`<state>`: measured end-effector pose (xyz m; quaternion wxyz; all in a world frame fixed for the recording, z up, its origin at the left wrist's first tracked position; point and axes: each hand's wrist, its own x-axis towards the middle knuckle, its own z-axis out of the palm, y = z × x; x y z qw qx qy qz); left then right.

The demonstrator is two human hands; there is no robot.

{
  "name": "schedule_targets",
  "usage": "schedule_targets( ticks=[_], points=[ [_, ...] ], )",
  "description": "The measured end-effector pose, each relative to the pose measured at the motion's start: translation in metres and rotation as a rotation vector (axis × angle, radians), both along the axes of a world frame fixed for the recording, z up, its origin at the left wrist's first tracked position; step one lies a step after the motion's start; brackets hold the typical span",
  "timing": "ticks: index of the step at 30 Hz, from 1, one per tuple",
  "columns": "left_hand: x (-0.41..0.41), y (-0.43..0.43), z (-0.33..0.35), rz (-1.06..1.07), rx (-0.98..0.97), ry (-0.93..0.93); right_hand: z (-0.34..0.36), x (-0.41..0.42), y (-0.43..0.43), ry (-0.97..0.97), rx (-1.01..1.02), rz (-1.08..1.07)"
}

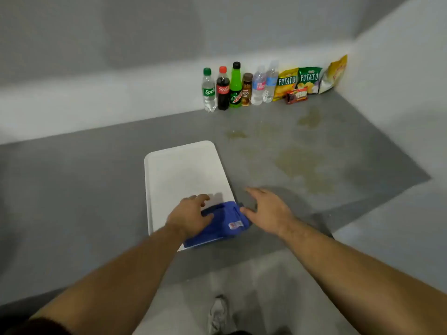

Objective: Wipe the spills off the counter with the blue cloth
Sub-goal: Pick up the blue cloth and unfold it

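Observation:
A folded blue cloth point(223, 226) with a small label lies on the near right corner of a white tray point(179, 172) on the grey counter point(84, 189). My left hand point(189, 215) rests on the cloth's left side, its fingers curled over the edge. My right hand point(266, 211) hovers just right of the cloth, fingers spread, its thumb touching the cloth's right edge. Yellowish spills stain the counter: a large one point(302, 168) to the right of the tray, a small one point(235, 134) behind the tray, and another point(310, 119) near the snacks.
Several drink bottles point(222, 89) stand in a row against the back wall, with snack bags point(309, 79) and a small red packet point(297, 96) to their right in the corner. The counter's front edge runs diagonally; a shoe point(217, 313) shows on the floor below.

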<state>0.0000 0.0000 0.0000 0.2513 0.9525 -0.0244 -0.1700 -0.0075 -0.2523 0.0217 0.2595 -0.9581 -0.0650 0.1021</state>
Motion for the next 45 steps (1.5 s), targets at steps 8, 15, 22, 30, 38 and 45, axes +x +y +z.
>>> schedule_targets(
  ticks=[8,15,22,30,38,45],
  points=[
    [-0.005,0.025,-0.022,-0.127,0.097,-0.005,-0.037,-0.010,0.041,0.130,-0.023,0.005],
    [-0.017,0.020,-0.033,-0.217,0.168,-0.206,-0.048,-0.008,0.043,0.168,-0.064,-0.018],
    [-0.006,0.017,-0.029,-0.178,0.176,-0.170,-0.045,0.003,0.050,0.198,-0.130,0.018],
    [0.003,0.021,-0.010,-0.211,-0.093,-0.087,-0.027,-0.009,0.029,0.166,0.180,-0.160],
    [0.021,-0.013,0.006,-0.245,-0.130,0.011,-0.013,-0.032,-0.034,0.144,0.528,-0.438],
    [0.011,-0.067,0.011,-0.006,-0.429,0.026,-0.017,-0.049,-0.086,0.281,0.534,-0.437]
  ],
)
